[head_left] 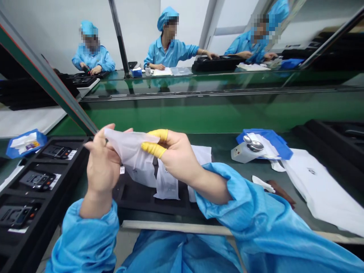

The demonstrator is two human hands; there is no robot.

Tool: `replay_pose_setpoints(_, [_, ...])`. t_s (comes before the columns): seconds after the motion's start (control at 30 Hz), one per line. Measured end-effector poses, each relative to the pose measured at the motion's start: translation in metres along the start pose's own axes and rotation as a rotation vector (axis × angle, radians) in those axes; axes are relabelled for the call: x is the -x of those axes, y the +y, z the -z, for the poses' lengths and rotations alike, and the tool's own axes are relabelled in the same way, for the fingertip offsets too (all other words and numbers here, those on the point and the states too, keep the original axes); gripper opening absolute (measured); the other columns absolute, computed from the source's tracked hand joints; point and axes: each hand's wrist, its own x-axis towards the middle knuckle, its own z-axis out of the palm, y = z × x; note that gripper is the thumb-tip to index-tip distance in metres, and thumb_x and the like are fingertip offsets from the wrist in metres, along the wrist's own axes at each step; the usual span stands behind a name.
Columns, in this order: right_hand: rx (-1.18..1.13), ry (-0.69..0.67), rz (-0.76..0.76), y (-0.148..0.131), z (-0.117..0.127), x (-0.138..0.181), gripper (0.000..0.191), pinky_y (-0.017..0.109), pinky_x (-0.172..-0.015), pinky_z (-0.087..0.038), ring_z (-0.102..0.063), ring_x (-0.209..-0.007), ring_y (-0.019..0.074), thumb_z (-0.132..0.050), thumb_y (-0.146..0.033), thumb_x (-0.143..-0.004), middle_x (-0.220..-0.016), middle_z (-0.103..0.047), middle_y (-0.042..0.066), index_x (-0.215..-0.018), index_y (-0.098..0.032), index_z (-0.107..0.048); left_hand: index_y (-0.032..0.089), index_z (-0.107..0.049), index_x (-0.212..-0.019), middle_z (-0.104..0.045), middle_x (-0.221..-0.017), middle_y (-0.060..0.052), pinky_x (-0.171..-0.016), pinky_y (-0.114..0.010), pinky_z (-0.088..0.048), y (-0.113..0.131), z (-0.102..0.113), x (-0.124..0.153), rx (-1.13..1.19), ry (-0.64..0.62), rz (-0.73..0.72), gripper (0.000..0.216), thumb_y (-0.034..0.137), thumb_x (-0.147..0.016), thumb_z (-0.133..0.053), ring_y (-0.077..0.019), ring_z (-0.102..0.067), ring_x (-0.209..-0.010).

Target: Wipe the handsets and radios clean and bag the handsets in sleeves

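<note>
A white translucent bag (129,148) is stretched between my two hands above a black foam tray (133,195). My right hand (176,153) wears yellow finger cots on thumb and forefinger and pinches the bag's right end. At the bag's left edge is my left hand (102,167), its fingers partly behind the film and its thumb out to the side. A small white label (122,170) shows beside the left palm; what it is attached to is hidden. Below, another white bag (167,185) lies in the tray, and more white wrapping is partly covered by my right hand.
To the left, a black tray (61,174) holds several dark handheld devices (36,180). A blue bin (27,143) stands behind it. At right are another blue bin (280,146), a white bottle (244,153) and white sheets (321,185). Several co-workers sit beyond the green partition (199,113).
</note>
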Motion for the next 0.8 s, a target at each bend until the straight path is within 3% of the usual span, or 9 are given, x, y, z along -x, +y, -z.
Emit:
replay_pose_setpoints(0.1, [-0.111,0.037,-0.128,0.001,0.002,-0.008,0.023,0.023,-0.052,-0.05,-0.057,-0.057,0.0098,-0.076,-0.034,-0.063,-0.064,-0.061,-0.005,-0.07,-0.019,-0.06,0.02,-0.059,-0.104,-0.07,-0.089,-0.01,-0.064,-0.035,-0.053,-0.017,0.009,0.006,0.057,-0.308,0.276,0.084,0.086,-0.053,-0.052,-0.0294,-0.066,-0.089])
replay_pose_setpoints(0.23, [-0.14,0.101,-0.316,0.008,0.015,-0.017,0.013,0.018,-0.046,-0.047,-0.052,-0.052,0.0062,-0.069,-0.018,-0.07,-0.062,-0.056,-0.006,-0.068,-0.017,-0.056,0.018,-0.063,-0.092,-0.071,-0.079,-0.007,-0.063,-0.033,-0.052,-0.047,0.01,0.02,-0.007,-0.232,0.456,0.062,0.066,-0.054,-0.073,-0.0238,-0.066,-0.076])
replay_pose_setpoints(0.3, [-0.07,0.125,-0.378,0.009,0.029,-0.014,0.011,0.018,-0.048,-0.049,-0.054,-0.057,0.0065,-0.064,-0.01,-0.071,-0.068,-0.057,-0.004,-0.079,-0.017,-0.059,0.017,-0.063,-0.086,-0.07,-0.073,-0.005,-0.063,-0.032,-0.052,-0.054,0.011,0.022,-0.057,-0.187,0.515,0.057,0.063,-0.054,-0.074,-0.0234,-0.066,-0.075])
replay_pose_setpoints(0.33, [-0.022,0.132,-0.388,0.008,0.038,-0.01,0.021,0.019,-0.051,-0.051,-0.056,-0.06,0.0069,-0.064,-0.007,-0.071,-0.074,-0.058,-0.003,-0.088,-0.017,-0.06,0.017,-0.064,-0.083,-0.07,-0.071,-0.004,-0.064,-0.031,-0.052,-0.056,0.013,0.021,-0.097,-0.171,0.548,0.057,0.064,-0.052,-0.075,-0.0233,-0.066,-0.074])
replay_pose_setpoints(0.43, [0.128,0.145,-0.333,-0.005,0.073,0.009,0.047,0.025,-0.058,-0.057,-0.058,-0.068,0.009,-0.067,-0.007,-0.067,-0.091,-0.06,0.0,-0.11,-0.022,-0.056,0.017,-0.064,-0.079,-0.068,-0.066,-0.002,-0.063,-0.03,-0.051,-0.062,0.022,0.007,-0.238,-0.123,0.616,0.061,0.066,-0.045,-0.076,-0.0218,-0.065,-0.07])
replay_pose_setpoints(0.57, [0.274,0.209,-0.226,-0.037,0.13,0.04,0.042,0.03,-0.062,-0.058,-0.061,-0.072,0.0119,-0.071,-0.019,-0.068,-0.098,-0.061,0.003,-0.109,-0.023,-0.06,0.016,-0.065,-0.073,-0.067,-0.062,-0.002,-0.057,-0.027,-0.049,-0.078,0.027,-0.015,-0.358,-0.126,0.65,0.062,0.065,-0.037,-0.078,-0.0191,-0.062,-0.062])
replay_pose_setpoints(0.73, [0.519,0.559,-0.102,-0.078,0.21,0.076,0.024,0.029,-0.063,-0.056,-0.065,-0.072,0.014,-0.072,-0.027,-0.07,-0.093,-0.066,0.003,-0.093,-0.021,-0.066,0.019,-0.063,-0.061,-0.068,-0.059,-0.004,-0.06,-0.033,-0.05,-0.091,0.026,-0.017,-0.511,-0.154,0.694,0.046,0.056,-0.039,-0.078,-0.0257,-0.065,-0.068])
replay_pose_setpoints(0.8, [0.691,0.751,-0.109,-0.086,0.248,0.089,0.022,0.028,-0.065,-0.056,-0.066,-0.076,0.0143,-0.067,-0.027,-0.076,-0.097,-0.067,0.004,-0.097,-0.022,-0.066,0.025,-0.064,-0.062,-0.071,-0.063,0.0,-0.062,-0.036,-0.051,-0.089,0.029,-0.016,-0.776,-0.147,0.609,0.037,0.057,-0.047,-0.072,-0.0289,-0.066,-0.075])
